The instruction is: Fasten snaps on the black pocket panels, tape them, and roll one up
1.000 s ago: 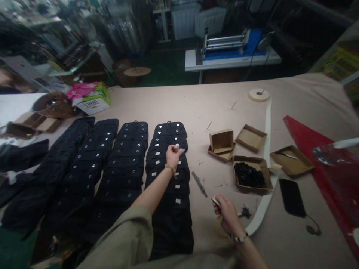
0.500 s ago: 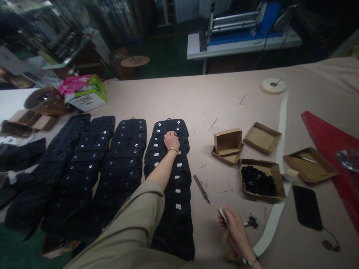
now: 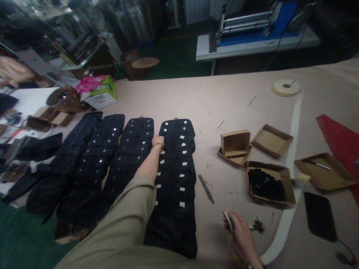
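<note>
My left hand [image 3: 157, 141] is closed against the left edge of a black fabric panel [image 3: 171, 224]. Its fingertips are partly hidden, so I cannot make out what they hold. Two metal eyelets show at the panel's top, and small white tape squares [image 3: 182, 189] run down both sides below. My right hand [image 3: 239, 231], near the front edge, grips the end of a pale tape [image 3: 276, 235] that leads back to a roll [image 3: 286, 87]. Beside that hand lies a small dark object [image 3: 258, 225], too blurred to name.
More black panels with eyelets [image 3: 137, 149] lie to the left. On the right are a cardboard box of black discs [image 3: 266, 185], other cardboard trays [image 3: 272, 140], a phone-like black slab [image 3: 320, 216] and red material [image 3: 336, 138]. A file-like metal tool [image 3: 206, 188] lies right of the panel.
My left hand has moved from the panel's right side to its left edge. A white square now shows where it was. My right hand still holds the tape. The view has shifted slightly left.
</note>
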`<state>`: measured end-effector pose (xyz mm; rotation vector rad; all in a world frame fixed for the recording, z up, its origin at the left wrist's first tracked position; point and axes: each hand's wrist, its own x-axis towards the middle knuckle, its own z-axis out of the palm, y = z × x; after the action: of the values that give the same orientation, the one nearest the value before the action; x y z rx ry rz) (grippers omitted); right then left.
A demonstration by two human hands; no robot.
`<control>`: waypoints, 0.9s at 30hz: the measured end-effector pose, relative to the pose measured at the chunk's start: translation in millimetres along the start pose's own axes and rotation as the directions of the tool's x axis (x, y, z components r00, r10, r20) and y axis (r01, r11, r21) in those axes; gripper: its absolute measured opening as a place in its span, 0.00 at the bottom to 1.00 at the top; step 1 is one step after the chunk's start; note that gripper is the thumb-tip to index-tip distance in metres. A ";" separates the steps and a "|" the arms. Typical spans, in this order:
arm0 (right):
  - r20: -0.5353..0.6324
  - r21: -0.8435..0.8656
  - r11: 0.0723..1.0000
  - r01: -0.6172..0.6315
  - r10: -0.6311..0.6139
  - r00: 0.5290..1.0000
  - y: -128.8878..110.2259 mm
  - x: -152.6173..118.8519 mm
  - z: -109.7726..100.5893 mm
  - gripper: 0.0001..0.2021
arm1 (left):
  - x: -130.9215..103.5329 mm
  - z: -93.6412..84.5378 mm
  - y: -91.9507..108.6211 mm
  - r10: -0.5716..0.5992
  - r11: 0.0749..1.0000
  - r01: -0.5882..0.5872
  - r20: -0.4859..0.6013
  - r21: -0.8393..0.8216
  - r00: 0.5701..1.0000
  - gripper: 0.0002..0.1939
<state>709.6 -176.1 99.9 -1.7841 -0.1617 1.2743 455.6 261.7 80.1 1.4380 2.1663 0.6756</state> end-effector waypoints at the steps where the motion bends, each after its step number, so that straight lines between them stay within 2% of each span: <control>1: 0.002 0.005 1.000 0.009 -0.009 1.000 -1.5 0.1 1.0 0.23 | 0.8 -2.1 1.3 0.011 0.999 -0.012 0.009 0.040 1.000 0.17; 3: 0.004 0.018 1.000 0.020 -0.020 1.000 -4.0 0.2 2.6 0.22 | -1.0 -6.0 0.7 0.077 0.991 -0.080 0.031 0.109 0.997 0.22; 5: 0.000 0.039 0.999 0.018 -0.018 1.000 -4.5 0.5 3.1 0.22 | -6.9 -8.0 -5.3 0.197 0.969 -0.205 0.071 0.138 0.978 0.25; 7: 0.001 0.053 0.999 0.005 -0.005 1.000 -2.6 0.7 2.5 0.23 | -15.0 -6.7 -14.1 0.349 0.909 -0.373 0.151 0.187 0.925 0.29; 9: 0.003 0.048 0.999 -0.002 0.002 1.000 0.5 0.3 1.4 0.24 | -23.6 -1.5 -20.1 0.442 0.825 -0.493 0.231 0.275 0.867 0.33; 11: 0.005 0.035 0.999 -0.008 0.008 1.000 3.0 -0.6 0.4 0.24 | -33.2 8.8 -18.6 0.486 0.762 -0.540 0.235 0.358 0.842 0.36; 13: 0.004 0.026 1.000 -0.010 0.010 1.000 4.1 -1.9 0.0 0.25 | -45.2 24.8 -9.0 0.553 0.718 -0.590 0.212 0.369 0.806 0.37; 16: 0.013 0.008 1.000 0.002 -0.002 1.000 2.4 -4.1 0.2 0.24 | -66.5 54.7 10.9 0.677 0.614 -0.731 0.279 0.298 0.681 0.38; 18: 0.026 -0.013 0.999 0.034 -0.034 0.999 -0.5 -6.5 0.3 0.22 | -77.9 71.7 20.2 0.698 0.583 -0.770 0.326 0.259 0.638 0.38; 21: 0.108 -0.041 0.991 0.128 -0.123 0.987 -5.5 -13.1 0.2 0.19 | -83.1 82.2 25.7 0.678 0.604 -0.760 0.347 0.240 0.648 0.39; 24: 0.199 -0.016 0.981 0.194 -0.187 0.962 -7.7 -22.4 1.1 0.17 | -76.0 71.9 30.0 0.632 0.634 -0.742 0.409 0.215 0.659 0.39; 27: 0.221 -0.018 0.978 0.209 -0.200 0.954 -4.5 -31.1 3.0 0.20 | -76.6 49.5 35.0 0.613 0.632 -0.759 0.499 0.156 0.613 0.38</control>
<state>694.6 -189.3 124.4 -1.6110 -0.4882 1.3204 537.8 209.6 70.9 2.4302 1.3810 0.1604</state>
